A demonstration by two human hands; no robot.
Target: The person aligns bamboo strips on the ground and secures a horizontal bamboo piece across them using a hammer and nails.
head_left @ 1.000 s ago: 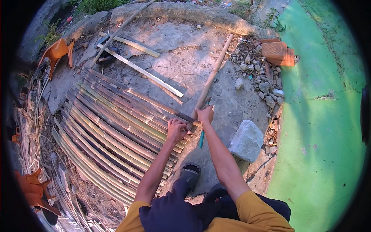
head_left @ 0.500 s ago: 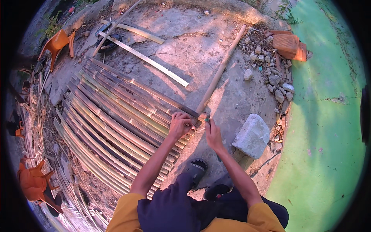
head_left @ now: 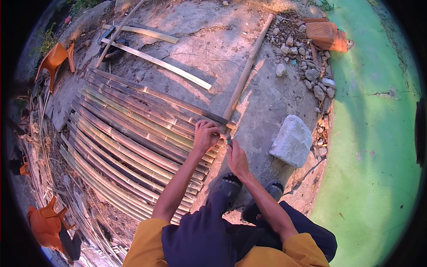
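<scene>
A mat of split bamboo strips (head_left: 133, 133) lies on the ground, with its near ends by my feet. My left hand (head_left: 205, 135) grips the end of one strip at the mat's right edge. My right hand (head_left: 235, 158) is closed around a small tool with a teal handle (head_left: 229, 141), held just beside the left hand. A long bamboo pole (head_left: 247, 69) runs from the strip ends up toward the top of the view.
A grey stone block (head_left: 292, 141) sits right of my hands. Loose bamboo slats (head_left: 155, 62) lie beyond the mat. Rubble (head_left: 311, 75) and a brick-coloured piece (head_left: 328, 35) are at upper right, green ground (head_left: 378, 133) at right, orange plastic chairs (head_left: 55, 58) at left.
My right hand has come down off the long pole and now sits low beside the left hand. The view has shifted a little closer over the mat.
</scene>
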